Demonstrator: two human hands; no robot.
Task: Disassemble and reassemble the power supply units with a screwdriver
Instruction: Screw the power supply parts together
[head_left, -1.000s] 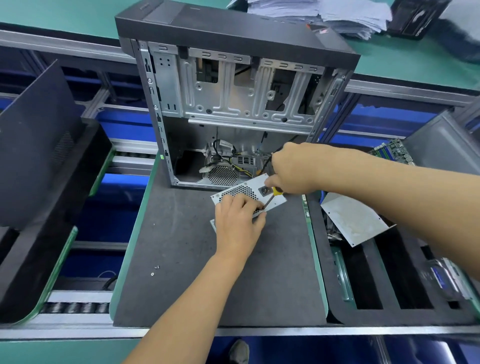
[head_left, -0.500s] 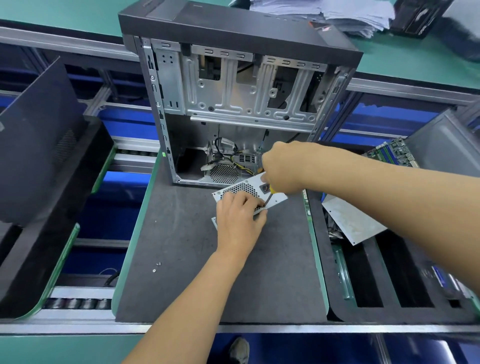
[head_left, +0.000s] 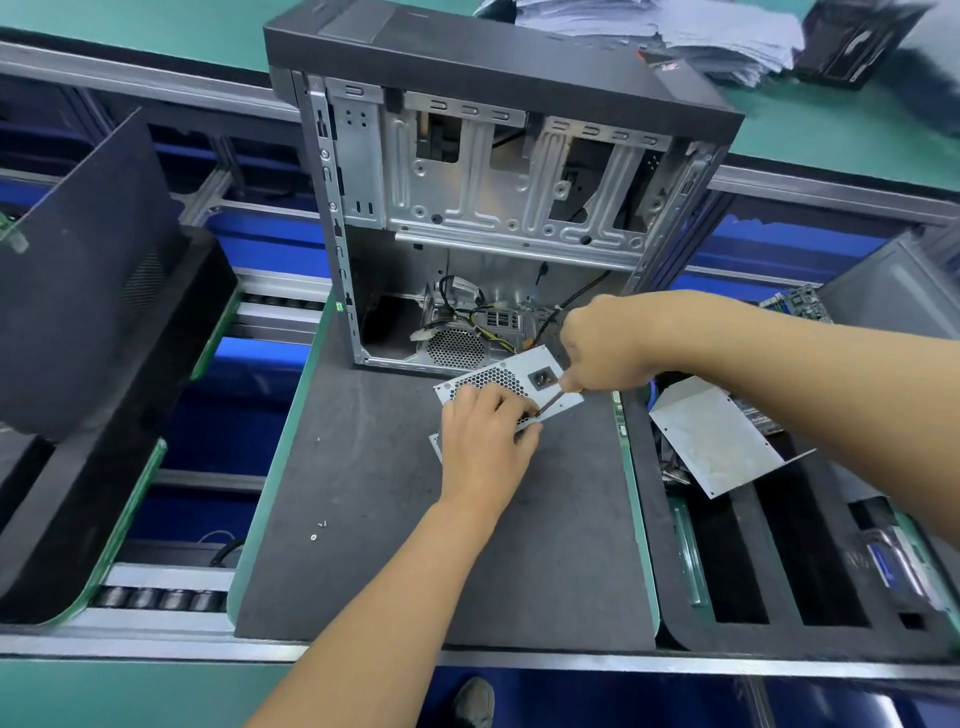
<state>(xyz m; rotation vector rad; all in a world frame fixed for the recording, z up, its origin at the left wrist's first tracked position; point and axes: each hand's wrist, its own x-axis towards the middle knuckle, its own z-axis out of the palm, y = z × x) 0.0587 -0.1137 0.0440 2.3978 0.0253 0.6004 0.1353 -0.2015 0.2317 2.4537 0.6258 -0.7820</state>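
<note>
A silver power supply unit (head_left: 498, 376) with a honeycomb grille and a black socket lies tilted on the dark foam mat (head_left: 395, 545) in front of the open computer case (head_left: 498, 218). My left hand (head_left: 485, 441) grips its near edge, fingers curled over the top face. My right hand (head_left: 605, 348) holds a screwdriver (head_left: 556, 400) with a yellow handle; its shaft slants down-left to the unit's near edge by my left fingertips. The tip is hidden there.
Two small screws (head_left: 318, 530) lie loose on the mat's left side. A bent metal cover plate (head_left: 711, 436) rests on the black foam tray (head_left: 779, 582) at the right. A second unit (head_left: 457, 348) and cables sit inside the case. A black side panel (head_left: 78, 291) leans at left.
My right hand and the screwdriver have shifted slightly on the unit while my left hand keeps its hold; the view has shifted a little.
</note>
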